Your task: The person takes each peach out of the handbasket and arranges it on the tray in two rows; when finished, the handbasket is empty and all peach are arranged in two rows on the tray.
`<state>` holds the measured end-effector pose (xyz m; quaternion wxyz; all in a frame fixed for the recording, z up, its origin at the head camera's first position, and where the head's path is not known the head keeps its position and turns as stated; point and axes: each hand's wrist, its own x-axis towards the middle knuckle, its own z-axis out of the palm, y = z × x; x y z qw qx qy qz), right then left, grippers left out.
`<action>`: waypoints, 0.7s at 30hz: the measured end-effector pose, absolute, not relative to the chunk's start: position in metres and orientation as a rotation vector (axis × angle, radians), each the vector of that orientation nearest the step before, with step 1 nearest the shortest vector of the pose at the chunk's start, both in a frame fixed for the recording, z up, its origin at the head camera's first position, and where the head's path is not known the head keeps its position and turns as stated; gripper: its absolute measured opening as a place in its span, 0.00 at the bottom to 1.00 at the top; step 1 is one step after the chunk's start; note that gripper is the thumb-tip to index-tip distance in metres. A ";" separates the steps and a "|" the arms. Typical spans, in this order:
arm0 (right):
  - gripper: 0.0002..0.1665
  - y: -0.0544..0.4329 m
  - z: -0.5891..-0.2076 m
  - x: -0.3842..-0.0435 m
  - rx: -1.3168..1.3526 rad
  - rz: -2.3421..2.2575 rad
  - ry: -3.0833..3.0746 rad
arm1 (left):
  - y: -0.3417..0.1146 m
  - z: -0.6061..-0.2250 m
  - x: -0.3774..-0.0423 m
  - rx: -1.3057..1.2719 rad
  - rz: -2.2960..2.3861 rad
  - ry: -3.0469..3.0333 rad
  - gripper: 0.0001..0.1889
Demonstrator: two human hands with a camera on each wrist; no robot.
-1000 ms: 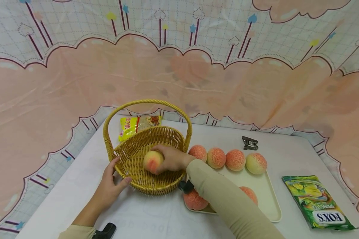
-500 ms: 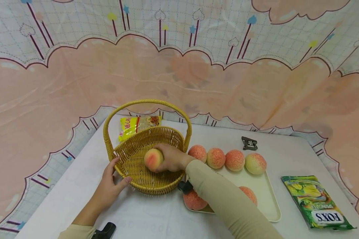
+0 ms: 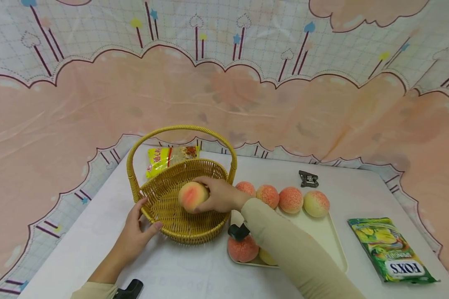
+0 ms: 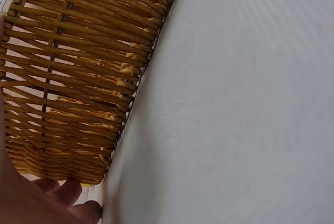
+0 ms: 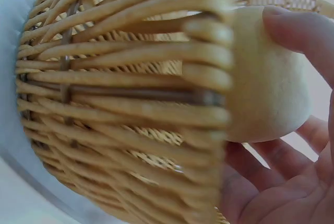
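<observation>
In the head view, my right hand [image 3: 221,195] grips a yellow peach with a red blush [image 3: 191,197] over the inside of the golden wicker basket [image 3: 185,238]. The right wrist view has the same peach [image 5: 271,78] between thumb and fingers, level with the basket's rim and partly behind its wall [image 5: 130,93]. My left hand [image 3: 136,232] holds the basket's left side at the rim, thumb toward the front. From the left wrist, the fingers [image 4: 68,192] wrap against the woven side [image 4: 68,88].
Right of the basket, a cream tray [image 3: 331,236] carries several peaches [image 3: 291,199], partly hidden by my right sleeve [image 3: 295,249]. A green FOX'S bag [image 3: 393,251] lies far right, a small black packet [image 3: 308,179] behind the tray. Behind the basket lies a yellow packet [image 3: 159,161]; its tall handle [image 3: 183,128] arches overhead.
The peach in my right hand has risen slightly from the basket's floor, and the right forearm has shifted a little right. My left hand has stayed on the rim.
</observation>
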<state>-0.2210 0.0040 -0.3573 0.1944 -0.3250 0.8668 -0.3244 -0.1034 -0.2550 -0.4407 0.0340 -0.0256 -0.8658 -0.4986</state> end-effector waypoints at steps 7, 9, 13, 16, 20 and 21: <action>0.47 0.017 -0.346 -0.215 -0.980 -0.948 2.411 | -0.254 -0.441 -0.104 -0.093 -1.533 -2.652 0.45; 0.47 0.022 -0.343 -0.212 -1.010 -0.958 2.402 | -0.255 -0.441 -0.104 -0.089 -1.538 -2.657 0.45; 0.46 0.038 -0.335 -0.204 -1.017 -0.977 2.411 | -0.255 -0.440 -0.104 -0.088 -1.546 -2.660 0.45; 0.46 0.052 -0.333 -0.199 -0.978 -1.012 2.421 | -0.255 -0.440 -0.104 -0.093 -1.546 -2.657 0.45; 0.46 0.071 -0.334 -0.194 -0.958 -1.091 2.406 | -0.255 -0.441 -0.105 -0.105 -1.553 -2.646 0.45; 0.46 0.076 -0.334 -0.193 -0.961 -1.116 2.395 | -0.255 -0.441 -0.105 -0.106 -1.555 -2.644 0.45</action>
